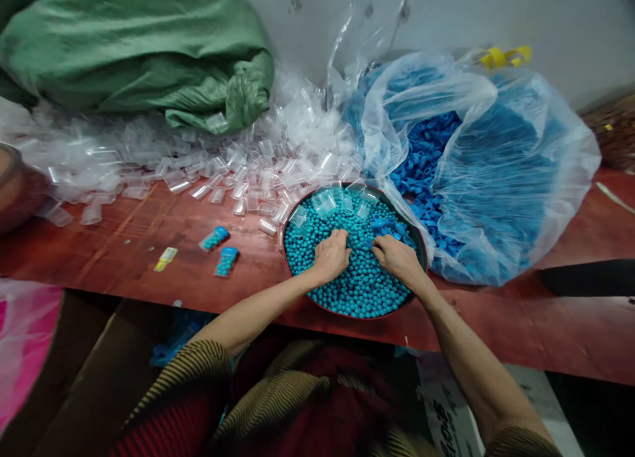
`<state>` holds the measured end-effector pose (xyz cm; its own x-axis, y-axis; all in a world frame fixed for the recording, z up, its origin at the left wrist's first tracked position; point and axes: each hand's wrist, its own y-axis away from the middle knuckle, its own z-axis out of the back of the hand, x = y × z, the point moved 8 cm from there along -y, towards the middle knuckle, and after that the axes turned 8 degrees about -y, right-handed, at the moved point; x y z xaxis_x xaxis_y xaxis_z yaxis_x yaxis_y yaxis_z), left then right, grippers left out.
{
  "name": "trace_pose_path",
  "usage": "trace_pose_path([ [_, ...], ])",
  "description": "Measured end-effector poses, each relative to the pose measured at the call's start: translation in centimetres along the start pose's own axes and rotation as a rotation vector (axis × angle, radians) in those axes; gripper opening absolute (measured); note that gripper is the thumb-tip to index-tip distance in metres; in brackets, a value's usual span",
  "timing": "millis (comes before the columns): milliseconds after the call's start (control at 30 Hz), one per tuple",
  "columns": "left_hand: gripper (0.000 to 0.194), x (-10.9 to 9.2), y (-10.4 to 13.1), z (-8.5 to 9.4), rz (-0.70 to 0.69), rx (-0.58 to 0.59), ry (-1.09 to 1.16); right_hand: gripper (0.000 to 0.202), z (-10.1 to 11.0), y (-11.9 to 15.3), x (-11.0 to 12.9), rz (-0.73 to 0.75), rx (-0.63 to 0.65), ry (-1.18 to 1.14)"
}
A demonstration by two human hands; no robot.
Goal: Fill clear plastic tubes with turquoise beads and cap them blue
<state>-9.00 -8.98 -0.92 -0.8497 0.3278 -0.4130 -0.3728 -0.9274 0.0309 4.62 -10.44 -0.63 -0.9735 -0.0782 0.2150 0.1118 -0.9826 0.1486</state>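
Note:
A round bowl (pixel 286 249) full of small turquoise beads (pixel 370 285) stands at the table's front edge. Over the beads, on the left side, my left hand (pixel 332 255) is closed with its fingers curled in; what it may hold is hidden. My right hand (pixel 398 255) is closed too, thumb against fingers, beside some blue plastic caps (pixel 389 228) lying on the beads. I cannot make out anything between its fingers. Several clear plastic tubes (pixel 325 202) rest at the bowl's far side. Left of the bowl lie two bead-filled tubes with blue caps (pixel 227 261).
A heap of clear empty tubes (pixel 278 159) spreads along the wall under a green sack (pixel 149 47). To the right, an open translucent bag (pixel 516 179) holds blue caps. A small yellow piece (pixel 165 259) lies on the red table (pixel 114 245). A dark strip (pixel 590 278) sits far right.

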Motion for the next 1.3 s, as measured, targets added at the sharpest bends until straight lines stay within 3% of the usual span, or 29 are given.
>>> trace_pose_path([
  [100,0.036,0.2,-0.3,-0.3,-0.003,-0.007,-0.011,0.021,0.1,0.6,0.1,0.022,-0.053,-0.071],
  [300,0.025,0.7,-0.4,-1.0,0.031,0.07,-0.044,0.021,-1.1,0.4,0.1,0.122,0.01,-0.047],
  [433,0.025,0.5,-0.4,-0.5,-0.006,0.082,0.033,0.032,0.3,-0.4,-1.0,0.021,-0.04,-0.493],
  [567,0.028,0.2,-0.3,-0.4,-0.072,0.112,0.121,0.035,-0.6,-0.3,1.1,-0.073,0.198,-1.077],
  [633,0.028,0.5,-0.2,-0.3,-0.076,0.126,0.165,0.031,-1.4,0.1,1.9,-0.134,0.31,-1.206],
  [800,0.026,1.8,0.1,-0.2,-0.037,0.172,0.26,0.022,-2.4,0.7,0.7,-0.208,0.378,-1.161],
  [1000,0.022,2.1,0.0,-0.6,-0.034,0.198,0.384,0.026,-0.7,0.5,0.7,-0.209,0.166,-1.314],
  [1067,0.022,1.9,0.1,-0.6,-0.064,0.185,0.399,0.027,-0.8,0.4,1.7,-0.198,0.176,-1.355],
  [1200,0.021,2.2,0.5,-0.3,-0.061,0.162,0.386,0.017,-2.4,0.4,1.7,-0.201,0.281,-1.17],
  [1300,0.022,2.6,0.7,0.0,-0.056,0.152,0.364,0.012,-2.7,0.4,0.0,-0.218,0.24,-1.012],
])
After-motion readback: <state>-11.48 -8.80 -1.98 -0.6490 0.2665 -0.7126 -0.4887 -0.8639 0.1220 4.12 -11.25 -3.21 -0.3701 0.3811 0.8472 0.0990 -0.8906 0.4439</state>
